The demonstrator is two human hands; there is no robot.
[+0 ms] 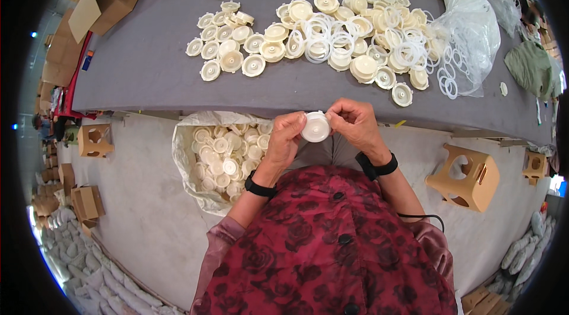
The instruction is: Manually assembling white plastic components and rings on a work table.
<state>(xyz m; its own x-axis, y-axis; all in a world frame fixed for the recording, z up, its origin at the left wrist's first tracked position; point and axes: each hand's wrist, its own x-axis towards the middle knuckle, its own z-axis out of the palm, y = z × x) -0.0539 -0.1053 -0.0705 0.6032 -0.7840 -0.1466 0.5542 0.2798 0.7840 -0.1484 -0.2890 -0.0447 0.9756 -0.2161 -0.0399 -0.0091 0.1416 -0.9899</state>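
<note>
My left hand point(283, 140) and right hand point(359, 126) nearly meet mid-frame, fingers point(294, 122) pinched. My forearms point(406, 195) angle inward from below.

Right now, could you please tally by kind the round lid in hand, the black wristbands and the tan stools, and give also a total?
Round white lid in hand: 1
Black wristbands: 2
Tan stools in view: 3
Total: 6

Hands point(285, 139) holding white cap point(316, 127), right fingertips point(331, 117) perhaps touching, grey table point(157, 69)
</note>
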